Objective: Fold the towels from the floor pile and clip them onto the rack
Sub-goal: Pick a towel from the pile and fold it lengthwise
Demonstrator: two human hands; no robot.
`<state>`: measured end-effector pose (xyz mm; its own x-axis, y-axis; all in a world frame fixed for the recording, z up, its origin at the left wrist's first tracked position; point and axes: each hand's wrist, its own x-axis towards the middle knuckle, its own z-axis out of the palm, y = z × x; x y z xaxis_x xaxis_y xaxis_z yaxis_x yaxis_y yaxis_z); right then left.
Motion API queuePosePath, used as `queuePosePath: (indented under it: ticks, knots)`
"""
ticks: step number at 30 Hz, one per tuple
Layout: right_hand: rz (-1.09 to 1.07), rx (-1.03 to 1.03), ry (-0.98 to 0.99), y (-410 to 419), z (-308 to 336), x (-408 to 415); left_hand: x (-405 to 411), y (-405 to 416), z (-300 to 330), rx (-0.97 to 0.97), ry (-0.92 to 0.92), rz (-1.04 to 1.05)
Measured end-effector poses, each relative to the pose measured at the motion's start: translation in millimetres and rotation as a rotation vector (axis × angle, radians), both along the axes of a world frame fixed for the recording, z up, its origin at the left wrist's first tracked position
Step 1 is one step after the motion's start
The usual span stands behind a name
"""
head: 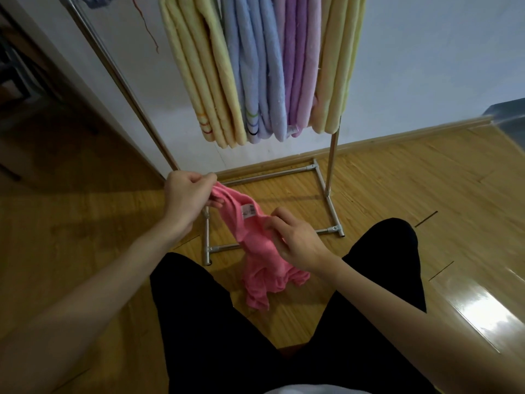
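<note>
A pink towel [257, 260] with a white label hangs crumpled between my hands above the wooden floor, its lower end bunched near my knees. My left hand [189, 196] pinches its upper corner at the left. My right hand [295, 240] grips the towel's edge a little lower to the right, just past the label. Behind stands the metal rack [331, 163], with several folded towels hanging from it: yellow [204, 81], blue [255, 75], purple [298, 66] and more yellow [339, 66].
The rack's base frame [272, 177] lies on the floor right under the pink towel. My legs in black trousers [227, 336] fill the foreground. A white wall stands behind the rack, a dark doorway [34, 109] at left, and a grey object [508, 118] at far right.
</note>
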<state>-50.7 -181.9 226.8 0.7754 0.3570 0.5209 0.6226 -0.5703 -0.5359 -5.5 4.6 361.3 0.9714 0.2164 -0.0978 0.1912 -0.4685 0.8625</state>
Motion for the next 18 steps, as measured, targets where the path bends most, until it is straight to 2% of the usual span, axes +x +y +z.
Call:
queuePosePath:
  ticks: [4, 11, 18]
  knots:
    - [-0.012, 0.031, 0.1, 5, -2, 9, -3, -8, 0, -0.016, -0.02, 0.006]
    - [-0.044, 0.038, 0.101, 15, 2, 13, -6, -20, 4, -0.118, 0.0, 0.024]
    - [-0.102, 0.026, 0.137, 14, 2, 17, -3, -13, 4, -0.094, -0.021, 0.045]
